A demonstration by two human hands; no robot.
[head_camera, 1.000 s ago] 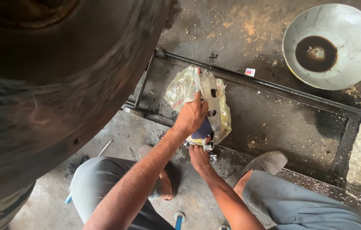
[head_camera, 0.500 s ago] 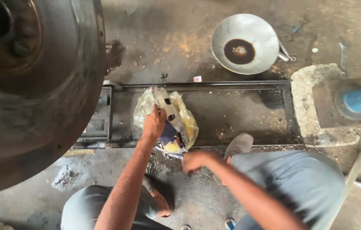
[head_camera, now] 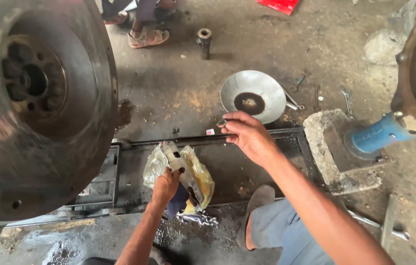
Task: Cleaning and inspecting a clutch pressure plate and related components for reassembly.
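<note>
The left hand (head_camera: 166,185) sits low in the view, at about 7 o'clock from centre, its fingers wrapped around a flat metal part (head_camera: 181,169) and the crumpled yellowish plastic bag (head_camera: 203,179) under it; a dark blue cloth (head_camera: 177,201) bunches just below the hand. The bag and part rest in a shallow black metal tray (head_camera: 276,169) on the oily concrete floor (head_camera: 178,83). The right hand (head_camera: 248,133) is held out above the tray's far rail, near centre, fingers curled together with the tips pinched on something small and dark; what it is cannot be told. Just beyond that hand, at 12 o'clock from it, lies a round metal pan (head_camera: 253,95) with a pool of dark oil in its middle. A big dark metal wheel (head_camera: 36,108) with bolt holes fills the 9 o'clock side. At 3 o'clock a broken concrete block (head_camera: 333,147) sits under a blue tube (head_camera: 377,135), with wrenches (head_camera: 348,100) on the floor behind it. At 11 o'clock, far off, another person's sandalled foot (head_camera: 148,37) shows, and a short metal cylinder (head_camera: 204,41) stands upright near it.
</note>
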